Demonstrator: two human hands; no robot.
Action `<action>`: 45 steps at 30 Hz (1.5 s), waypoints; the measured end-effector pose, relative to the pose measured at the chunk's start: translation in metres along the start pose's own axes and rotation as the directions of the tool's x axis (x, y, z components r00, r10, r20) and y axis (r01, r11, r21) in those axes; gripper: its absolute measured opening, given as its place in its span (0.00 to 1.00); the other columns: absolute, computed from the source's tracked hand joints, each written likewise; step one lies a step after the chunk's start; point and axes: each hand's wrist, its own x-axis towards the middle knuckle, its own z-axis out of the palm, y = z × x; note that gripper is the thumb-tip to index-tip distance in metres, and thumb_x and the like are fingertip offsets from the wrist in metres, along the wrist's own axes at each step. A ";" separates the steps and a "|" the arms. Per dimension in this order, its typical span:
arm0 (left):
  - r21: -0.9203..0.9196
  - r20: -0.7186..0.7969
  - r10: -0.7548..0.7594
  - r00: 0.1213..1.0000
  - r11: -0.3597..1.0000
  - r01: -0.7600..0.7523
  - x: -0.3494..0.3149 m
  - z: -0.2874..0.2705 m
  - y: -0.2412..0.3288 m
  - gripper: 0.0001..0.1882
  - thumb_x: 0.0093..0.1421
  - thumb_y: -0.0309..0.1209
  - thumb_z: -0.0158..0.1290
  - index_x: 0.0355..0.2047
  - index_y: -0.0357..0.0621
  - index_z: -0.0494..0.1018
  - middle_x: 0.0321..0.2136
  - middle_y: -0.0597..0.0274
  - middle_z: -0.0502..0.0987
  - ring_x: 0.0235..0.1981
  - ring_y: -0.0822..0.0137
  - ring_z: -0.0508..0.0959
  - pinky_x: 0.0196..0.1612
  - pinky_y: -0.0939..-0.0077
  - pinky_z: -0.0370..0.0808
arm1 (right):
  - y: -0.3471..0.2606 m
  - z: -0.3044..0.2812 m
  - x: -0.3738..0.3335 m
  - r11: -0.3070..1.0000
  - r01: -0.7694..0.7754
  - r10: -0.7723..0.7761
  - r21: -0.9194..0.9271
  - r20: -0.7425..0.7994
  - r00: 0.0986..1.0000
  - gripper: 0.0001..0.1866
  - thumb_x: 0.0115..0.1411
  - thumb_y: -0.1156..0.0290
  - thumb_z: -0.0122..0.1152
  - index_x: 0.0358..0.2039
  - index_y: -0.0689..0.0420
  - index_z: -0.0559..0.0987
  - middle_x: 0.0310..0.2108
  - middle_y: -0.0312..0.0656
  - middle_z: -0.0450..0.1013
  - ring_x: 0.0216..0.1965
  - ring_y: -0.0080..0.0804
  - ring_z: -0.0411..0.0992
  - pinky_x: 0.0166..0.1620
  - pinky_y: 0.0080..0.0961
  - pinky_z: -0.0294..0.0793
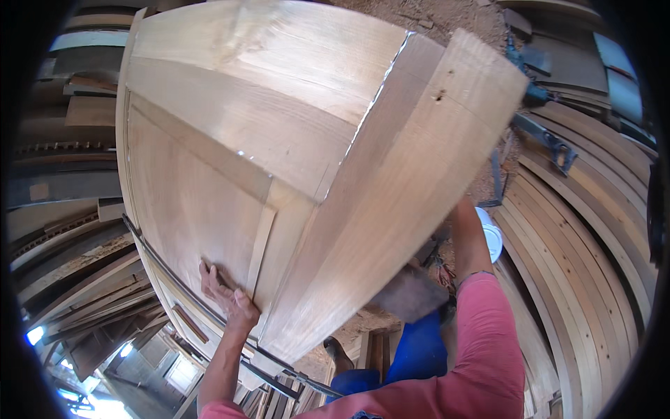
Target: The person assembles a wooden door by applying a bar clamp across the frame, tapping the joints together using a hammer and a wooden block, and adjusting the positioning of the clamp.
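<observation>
A large panelled wooden door fills the middle, with a broad plank along its right side. White glue beads along the seam beside that plank, with a few spots on an inner joint. My left hand rests on the door's lower left panel beside a thin moulding strip; its fingers are stretched out, with a dark gap between them. My right forearm reaches under the plank's right edge, and that hand is hidden behind the wood.
A long metal bar clamp runs along the door's lower left edge. Stacked boards stand to the right, near a handsaw and a white tub. More timber is piled at left. Sawdust covers the floor.
</observation>
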 end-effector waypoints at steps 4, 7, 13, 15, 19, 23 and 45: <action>-0.095 0.056 0.033 0.998 0.995 -0.028 0.018 0.007 0.001 0.38 0.69 0.50 0.34 0.69 0.34 0.44 0.69 0.28 0.44 0.70 0.37 0.47 0.69 0.43 0.45 | 0.015 0.022 0.051 0.995 -0.095 0.095 0.007 -0.037 0.995 0.24 0.62 0.69 0.52 0.59 0.58 0.73 0.52 0.56 0.74 0.54 0.55 0.73 0.54 0.51 0.76; -0.140 0.082 0.033 0.996 0.990 -0.021 0.018 0.012 0.000 0.39 0.69 0.51 0.32 0.70 0.35 0.40 0.70 0.30 0.41 0.71 0.38 0.45 0.71 0.43 0.43 | 0.014 0.045 0.076 0.994 -0.102 0.103 0.034 -0.027 0.994 0.24 0.62 0.69 0.52 0.59 0.58 0.73 0.52 0.55 0.74 0.54 0.53 0.74 0.53 0.50 0.77; -0.186 0.076 -0.030 0.997 0.982 0.044 0.014 0.016 -0.001 0.42 0.67 0.55 0.33 0.70 0.38 0.39 0.70 0.36 0.39 0.73 0.40 0.43 0.72 0.43 0.43 | 0.007 0.070 0.107 0.991 -0.110 0.111 0.077 -0.017 0.994 0.24 0.62 0.70 0.53 0.59 0.58 0.72 0.51 0.54 0.75 0.52 0.51 0.75 0.51 0.47 0.78; -0.163 0.072 -0.046 0.996 0.985 0.057 0.012 0.016 -0.001 0.44 0.66 0.58 0.33 0.70 0.37 0.40 0.71 0.36 0.39 0.73 0.41 0.43 0.72 0.43 0.42 | 0.006 0.074 0.112 0.990 -0.113 0.115 0.088 -0.015 0.993 0.24 0.62 0.71 0.53 0.59 0.58 0.72 0.51 0.53 0.75 0.52 0.50 0.75 0.51 0.47 0.78; -0.140 0.072 -0.062 0.995 0.987 0.072 0.014 0.018 -0.001 0.46 0.65 0.61 0.32 0.70 0.37 0.41 0.71 0.35 0.40 0.73 0.40 0.42 0.71 0.42 0.40 | 0.005 0.079 0.121 0.985 -0.121 0.123 0.122 -0.009 0.992 0.24 0.62 0.71 0.53 0.59 0.58 0.72 0.50 0.52 0.75 0.51 0.49 0.76 0.50 0.45 0.79; -0.152 0.072 -0.061 0.996 0.986 0.072 0.011 0.018 -0.001 0.46 0.65 0.61 0.32 0.70 0.38 0.41 0.71 0.36 0.40 0.73 0.41 0.42 0.71 0.43 0.40 | 0.004 0.084 0.122 0.979 -0.128 0.131 0.159 -0.009 0.991 0.24 0.62 0.72 0.53 0.60 0.58 0.71 0.50 0.51 0.75 0.50 0.47 0.76 0.49 0.43 0.80; -0.047 -0.040 -0.006 0.999 0.999 0.004 0.004 0.009 -0.003 0.36 0.65 0.44 0.39 0.68 0.34 0.50 0.70 0.29 0.46 0.68 0.35 0.51 0.67 0.39 0.45 | 0.031 0.061 -0.253 -0.473 -0.040 0.125 0.880 0.112 0.986 0.19 0.66 0.78 0.54 0.57 0.55 0.70 0.39 0.38 0.76 0.35 0.27 0.77 0.34 0.26 0.82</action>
